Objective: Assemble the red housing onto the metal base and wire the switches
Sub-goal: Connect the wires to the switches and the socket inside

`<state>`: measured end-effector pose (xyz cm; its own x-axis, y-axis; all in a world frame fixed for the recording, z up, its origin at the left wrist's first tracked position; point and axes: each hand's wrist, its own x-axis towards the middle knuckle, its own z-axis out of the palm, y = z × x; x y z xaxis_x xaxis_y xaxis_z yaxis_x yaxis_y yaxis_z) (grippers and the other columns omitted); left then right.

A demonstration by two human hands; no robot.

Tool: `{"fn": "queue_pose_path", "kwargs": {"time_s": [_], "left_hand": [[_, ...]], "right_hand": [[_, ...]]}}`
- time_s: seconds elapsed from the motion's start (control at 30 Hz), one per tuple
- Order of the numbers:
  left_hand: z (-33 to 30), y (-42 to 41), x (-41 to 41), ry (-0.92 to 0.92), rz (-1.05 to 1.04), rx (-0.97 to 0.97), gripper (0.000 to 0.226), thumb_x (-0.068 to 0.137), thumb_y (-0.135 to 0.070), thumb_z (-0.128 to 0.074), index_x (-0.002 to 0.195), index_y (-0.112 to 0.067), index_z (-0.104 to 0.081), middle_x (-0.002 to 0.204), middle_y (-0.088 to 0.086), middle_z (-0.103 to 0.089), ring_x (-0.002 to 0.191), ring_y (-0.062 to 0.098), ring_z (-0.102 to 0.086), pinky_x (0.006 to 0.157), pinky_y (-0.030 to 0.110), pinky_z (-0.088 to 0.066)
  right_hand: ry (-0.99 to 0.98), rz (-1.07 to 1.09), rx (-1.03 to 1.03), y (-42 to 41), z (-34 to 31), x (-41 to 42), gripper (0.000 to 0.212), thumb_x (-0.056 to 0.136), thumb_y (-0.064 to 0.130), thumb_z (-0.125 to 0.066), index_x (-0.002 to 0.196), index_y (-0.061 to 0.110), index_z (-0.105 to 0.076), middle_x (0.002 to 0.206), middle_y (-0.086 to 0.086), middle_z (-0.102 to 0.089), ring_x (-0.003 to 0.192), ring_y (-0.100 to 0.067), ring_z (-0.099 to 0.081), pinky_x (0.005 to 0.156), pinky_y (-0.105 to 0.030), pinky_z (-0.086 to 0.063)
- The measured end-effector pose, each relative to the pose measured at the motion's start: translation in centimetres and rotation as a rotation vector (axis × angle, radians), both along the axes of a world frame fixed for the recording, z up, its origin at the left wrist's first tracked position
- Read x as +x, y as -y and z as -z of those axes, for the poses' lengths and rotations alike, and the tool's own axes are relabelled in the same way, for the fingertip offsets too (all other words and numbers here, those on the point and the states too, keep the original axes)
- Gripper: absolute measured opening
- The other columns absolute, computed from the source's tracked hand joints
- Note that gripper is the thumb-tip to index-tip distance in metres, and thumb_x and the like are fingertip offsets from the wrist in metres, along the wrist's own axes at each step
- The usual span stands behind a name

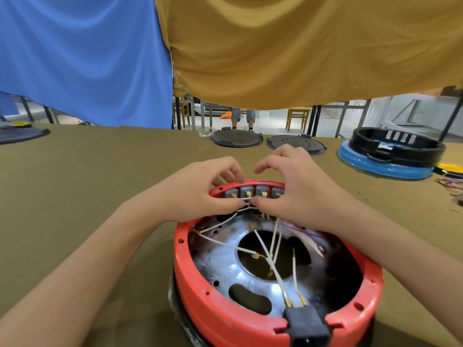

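Pinching the white wires (246,206) just below the row of grey switches (253,192), your left hand (200,194) and right hand (293,186) met thumb to thumb over the far rim of the red housing (200,294), which sat around the shiny metal base (225,266). Your other fingers curled above the switches.

Both forearms reach forward and converge. The left hand (198,189) and right hand (295,186) sit side by side, fingers curled, thumb tips nearly meeting, pinching at one spot between them.
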<state>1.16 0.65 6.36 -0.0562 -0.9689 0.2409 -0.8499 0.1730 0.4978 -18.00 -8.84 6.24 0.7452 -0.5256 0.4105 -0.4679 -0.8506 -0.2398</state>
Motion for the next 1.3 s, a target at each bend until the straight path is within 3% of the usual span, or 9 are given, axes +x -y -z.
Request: {"fn": "queue_pose_path", "kwargs": {"time_s": [0.07, 0.2, 0.33, 0.6, 0.7, 0.83, 0.93, 1.07, 1.3], "left_hand": [[-0.5, 0.2, -0.3, 0.03, -0.034, 0.014, 0.036, 0.079, -0.05, -0.07, 0.11, -0.038, -0.057, 0.103, -0.02, -0.063, 0.092, -0.007, -0.061, 0.074, 0.012, -0.05], [-0.7, 1.0, -1.4, 0.24, -0.12, -0.02, 0.037, 0.08, -0.052, -0.065, 0.111, -0.031, -0.062, 0.102, -0.013, -0.062, 0.09, 0.003, -0.061, 0.081, 0.03, -0.053], [-0.3, 1.1, -2.1, 0.261, -0.149, -0.058, 0.032, 0.076, -0.052, -0.062, 0.102, -0.033, -0.06, 0.094, -0.014, -0.058, 0.086, 0.004, -0.058, 0.081, 0.035, -0.052], [-0.3, 1.1, -2.5, 0.257, -0.185, -0.033, 0.036, 0.074, -0.055, -0.052, 0.102, -0.032, -0.059, 0.093, -0.013, -0.054, 0.087, 0.007, -0.057, 0.081, 0.035, -0.051], [0.0, 0.9, -2.3, 0.216, -0.161, -0.042, 0.038, 0.08, -0.05, -0.054, 0.112, -0.03, -0.058, 0.098, -0.011, -0.055, 0.089, 0.006, -0.057, 0.084, 0.033, -0.049], [0.2, 0.8, -2.1, 0.162, -0.052, -0.01, 0.033, 0.089, -0.04, -0.06, 0.12, -0.038, -0.049, 0.107, -0.011, -0.053, 0.09, 0.001, -0.055, 0.082, 0.027, -0.047], [0.2, 0.7, -2.0, 0.16, 0.004, 0.014, 0.017, 0.093, -0.036, -0.057, 0.11, -0.04, -0.055, 0.105, -0.013, -0.051, 0.09, 0.002, -0.054, 0.083, 0.026, -0.044], [0.4, 0.7, -1.8, 0.15, 0.032, 0.037, 0.014, 0.096, -0.036, -0.054, 0.108, -0.041, -0.06, 0.109, -0.014, -0.049, 0.092, 0.004, -0.055, 0.083, 0.022, -0.042], [0.5, 0.9, -1.7, 0.158, 0.055, 0.051, 0.011, 0.095, -0.044, -0.053, 0.104, -0.042, -0.059, 0.112, -0.014, -0.048, 0.095, 0.004, -0.053, 0.089, 0.029, -0.045]], "right_hand": [[-0.058, 0.015, 0.039, 0.0, 0.1, 0.1, 0.056, 0.082, 0.049, -0.066, 0.132, 0.025, -0.055, 0.122, 0.008, -0.051, 0.113, -0.009, -0.044, 0.085, -0.019, -0.037], [-0.07, -0.009, 0.097, -0.4, -0.1, 0.2, 0.039, 0.084, 0.049, -0.063, 0.116, 0.025, -0.064, 0.101, 0.007, -0.061, 0.088, -0.008, -0.057, 0.073, -0.025, -0.049], [-0.063, -0.009, 0.099, -0.4, -0.3, 0.1, 0.033, 0.086, 0.044, -0.064, 0.112, 0.024, -0.065, 0.096, 0.007, -0.062, 0.081, -0.007, -0.057, 0.068, -0.024, -0.048], [-0.086, -0.012, 0.088, -0.5, -0.4, 0.3, 0.024, 0.09, 0.041, -0.059, 0.103, 0.023, -0.068, 0.089, 0.005, -0.064, 0.079, -0.012, -0.059, 0.073, -0.036, -0.053], [-0.07, -0.02, 0.089, -0.5, -0.3, 0.2, 0.028, 0.088, 0.042, -0.061, 0.106, 0.023, -0.068, 0.09, 0.006, -0.065, 0.079, -0.01, -0.06, 0.072, -0.033, -0.053], [0.001, -0.035, 0.138, -0.3, -0.2, -0.3, 0.048, 0.081, 0.041, -0.067, 0.125, 0.026, -0.055, 0.112, 0.007, -0.059, 0.099, -0.009, -0.057, 0.083, -0.025, -0.051], [0.027, -0.019, 0.126, 0.0, -1.0, -0.9, 0.035, 0.078, 0.042, -0.069, 0.107, 0.029, -0.056, 0.106, 0.01, -0.054, 0.096, -0.005, -0.054, 0.078, -0.017, -0.046], [-0.036, 0.014, 0.058, 0.0, -1.7, -1.8, 0.013, 0.077, 0.047, -0.069, 0.079, 0.035, -0.065, 0.091, 0.013, -0.05, 0.084, 0.003, -0.049, 0.066, -0.013, -0.036], [-0.045, 0.007, 0.023, -0.3, -0.1, -1.9, 0.008, 0.086, 0.038, -0.069, 0.09, 0.032, -0.072, 0.095, 0.016, -0.046, 0.094, -0.005, -0.042, 0.074, -0.008, -0.033]]}}
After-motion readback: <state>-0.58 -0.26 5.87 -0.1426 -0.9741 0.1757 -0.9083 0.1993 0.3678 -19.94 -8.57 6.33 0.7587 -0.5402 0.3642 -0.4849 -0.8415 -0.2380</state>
